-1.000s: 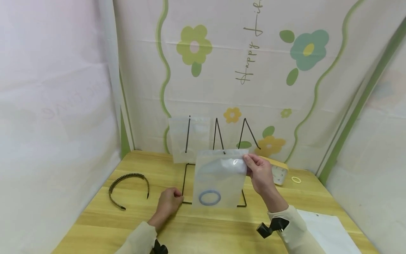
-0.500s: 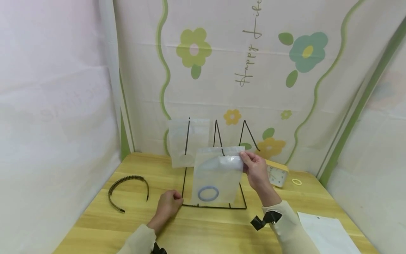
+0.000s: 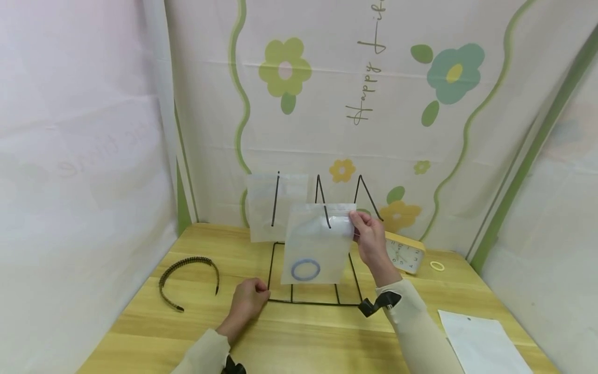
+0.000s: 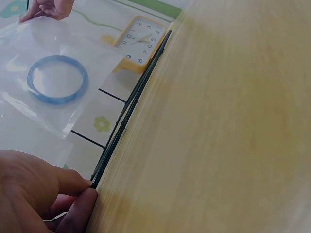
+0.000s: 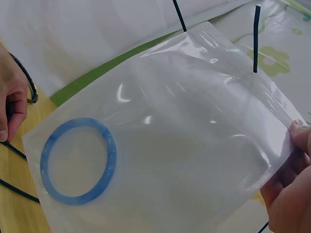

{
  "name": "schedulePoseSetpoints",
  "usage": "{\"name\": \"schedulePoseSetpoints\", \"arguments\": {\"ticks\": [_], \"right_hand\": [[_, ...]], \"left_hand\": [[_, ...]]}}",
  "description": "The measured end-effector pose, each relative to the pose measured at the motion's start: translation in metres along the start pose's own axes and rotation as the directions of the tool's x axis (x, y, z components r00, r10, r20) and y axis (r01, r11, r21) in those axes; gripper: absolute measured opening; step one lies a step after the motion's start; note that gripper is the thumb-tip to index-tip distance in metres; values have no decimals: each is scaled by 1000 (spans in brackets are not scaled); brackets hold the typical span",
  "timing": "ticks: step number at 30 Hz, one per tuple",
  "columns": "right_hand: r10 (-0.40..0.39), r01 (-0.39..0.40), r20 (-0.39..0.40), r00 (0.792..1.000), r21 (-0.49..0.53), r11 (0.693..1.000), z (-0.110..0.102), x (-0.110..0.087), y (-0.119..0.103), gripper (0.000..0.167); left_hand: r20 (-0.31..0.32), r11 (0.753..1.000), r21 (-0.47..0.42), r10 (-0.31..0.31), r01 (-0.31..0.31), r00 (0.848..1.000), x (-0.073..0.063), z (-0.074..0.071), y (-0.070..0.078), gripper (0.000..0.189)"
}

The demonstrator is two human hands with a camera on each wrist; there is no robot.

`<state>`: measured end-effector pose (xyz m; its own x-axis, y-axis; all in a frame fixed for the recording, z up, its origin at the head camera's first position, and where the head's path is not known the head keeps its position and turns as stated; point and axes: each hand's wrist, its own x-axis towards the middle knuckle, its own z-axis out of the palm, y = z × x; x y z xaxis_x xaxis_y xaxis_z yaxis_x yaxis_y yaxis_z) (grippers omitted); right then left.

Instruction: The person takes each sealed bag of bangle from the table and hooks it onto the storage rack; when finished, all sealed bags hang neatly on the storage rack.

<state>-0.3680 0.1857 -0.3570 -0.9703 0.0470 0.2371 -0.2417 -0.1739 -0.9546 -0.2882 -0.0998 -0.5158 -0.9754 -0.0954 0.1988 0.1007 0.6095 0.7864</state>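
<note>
A clear zip bag hangs at the middle hook of a black wire rack, with the hook's front end sticking out through its top edge. Low inside the bag lies a blue bangle. My right hand pinches the bag's upper right corner between thumb and fingers. Down on the table, my left hand pinches the front left corner of the rack's base, thumb and forefinger on the wire in the left wrist view. Another clear bag hangs on the rack's left hook.
A braided headband lies on the left of the wooden table. Behind my right hand stands a yellow clock, and a small yellow ring is beside it. A white sheet-like packet lies front right. Printed fabric surrounds the table.
My right hand has carried the bag back and slightly left, so more of the hook now shows in front of it. My left hand has stayed at the rack's corner.
</note>
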Motion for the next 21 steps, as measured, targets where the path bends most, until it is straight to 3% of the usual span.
{"name": "schedulePoseSetpoints", "arguments": {"ticks": [5,11,21], "right_hand": [[3,-3,-7,1000,-6,1000,5,15,2,19],[2,0,35,999,-50,999,7,31,4,26],[53,-52,22,998,-40,998,9,48,5,39]], "left_hand": [[-7,1000,-1,1,-1,1000,-1,0,1,7],[-16,1000,-5,4,-4,1000,-3,1,1,8],[-15,1000,-4,8,-9,1000,-1,1,1,7]]}}
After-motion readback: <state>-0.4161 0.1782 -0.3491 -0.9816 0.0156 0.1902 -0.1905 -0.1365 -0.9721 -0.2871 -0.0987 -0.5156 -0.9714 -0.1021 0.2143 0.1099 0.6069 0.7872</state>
